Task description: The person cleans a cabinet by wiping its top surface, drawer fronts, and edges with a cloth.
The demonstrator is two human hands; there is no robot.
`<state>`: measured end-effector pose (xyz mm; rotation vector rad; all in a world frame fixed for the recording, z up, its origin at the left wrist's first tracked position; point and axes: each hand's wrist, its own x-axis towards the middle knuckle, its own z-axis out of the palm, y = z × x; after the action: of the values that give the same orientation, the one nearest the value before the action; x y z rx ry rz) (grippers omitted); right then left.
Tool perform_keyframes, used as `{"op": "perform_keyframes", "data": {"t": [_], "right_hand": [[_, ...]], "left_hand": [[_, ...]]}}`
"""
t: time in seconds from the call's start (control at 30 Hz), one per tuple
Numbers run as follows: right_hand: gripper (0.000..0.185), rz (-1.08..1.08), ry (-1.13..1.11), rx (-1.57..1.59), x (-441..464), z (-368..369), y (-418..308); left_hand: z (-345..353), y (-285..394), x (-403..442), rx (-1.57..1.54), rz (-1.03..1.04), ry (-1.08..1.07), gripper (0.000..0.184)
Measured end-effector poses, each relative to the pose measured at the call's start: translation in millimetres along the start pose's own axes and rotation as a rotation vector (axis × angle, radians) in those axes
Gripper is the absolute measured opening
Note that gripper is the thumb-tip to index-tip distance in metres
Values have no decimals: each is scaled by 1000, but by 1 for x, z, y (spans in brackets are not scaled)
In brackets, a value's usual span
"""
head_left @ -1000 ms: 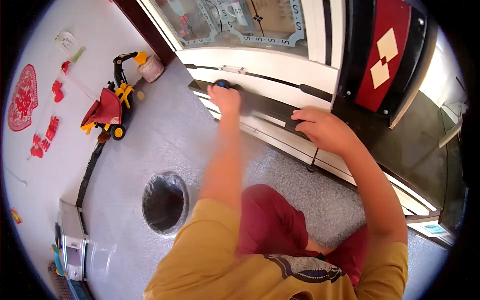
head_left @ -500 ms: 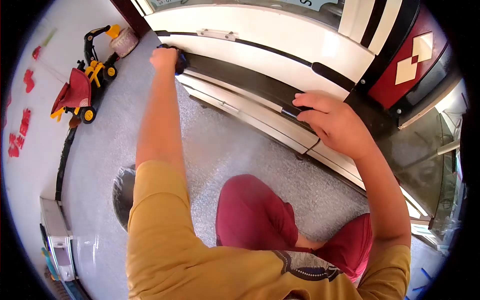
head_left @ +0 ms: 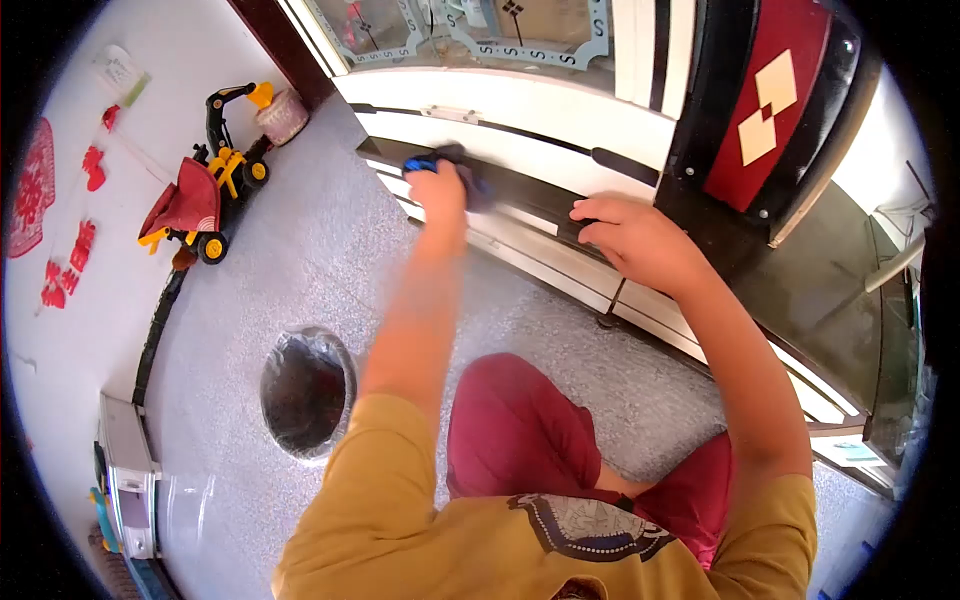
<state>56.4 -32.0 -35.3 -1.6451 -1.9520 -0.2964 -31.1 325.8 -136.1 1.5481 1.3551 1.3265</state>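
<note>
My left hand (head_left: pixel 437 192) is closed round a dark cloth (head_left: pixel 470 180) with a bright blue patch. The cloth lies against the dark ledge (head_left: pixel 535 198) of a white cabinet (head_left: pixel 540 140), towards its left end, and is blurred. Farther right, my right hand (head_left: pixel 635 240) is held at the front edge of the ledge with its fingers bent. Something dark shows between those fingertips, but I cannot make out whether it is the ledge or a separate thing.
White drawer fronts (head_left: pixel 545 245) run below the ledge. A lined waste bin (head_left: pixel 350 375) stands on the speckled floor (head_left: pixel 220 330) left of my knee. A toy excavator (head_left: pixel 190 205) is by the wall. On the right rises a red-and-black panel (head_left: pixel 745 130).
My left hand has moved right along the ledge with the cloth, away from its left end. My right hand stays near the ledge's edge. The view has shifted, showing more of the bin.
</note>
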Motion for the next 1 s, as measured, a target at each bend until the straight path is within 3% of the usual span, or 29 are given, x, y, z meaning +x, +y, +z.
{"op": "perform_keyframes", "data": {"t": [0.1,0.2,0.23,0.33,0.43,0.47,0.57,0.67,0.9,1.0], "right_hand": [[18,29,23,40,-2,5,3],[17,36,-17,7,-3,5,5],[16,41,-29,-6,-4,6,8],[13,114,-5,94,-8,12,12],[10,9,18,4,-7,15,18],[9,-22,26,-7,-7,13,16],[6,33,24,-7,-3,5,1],[9,36,44,-3,-5,11,5],[13,26,25,22,-2,1,0],[12,30,18,26,-3,1,0]], "left_hand": [[-18,39,-88,-283,-45,-161,41],[-23,57,-183,-431,-28,-157,43],[-14,46,-199,-445,39,-120,44],[-32,60,-213,-478,-83,-249,54],[-31,42,-188,153,251,37,67],[-31,41,-177,174,188,65,74],[-43,58,-132,210,27,16,69],[-38,61,-81,330,-2,54,63],[-35,67,31,639,133,46,34],[-31,60,69,730,179,71,31]]}}
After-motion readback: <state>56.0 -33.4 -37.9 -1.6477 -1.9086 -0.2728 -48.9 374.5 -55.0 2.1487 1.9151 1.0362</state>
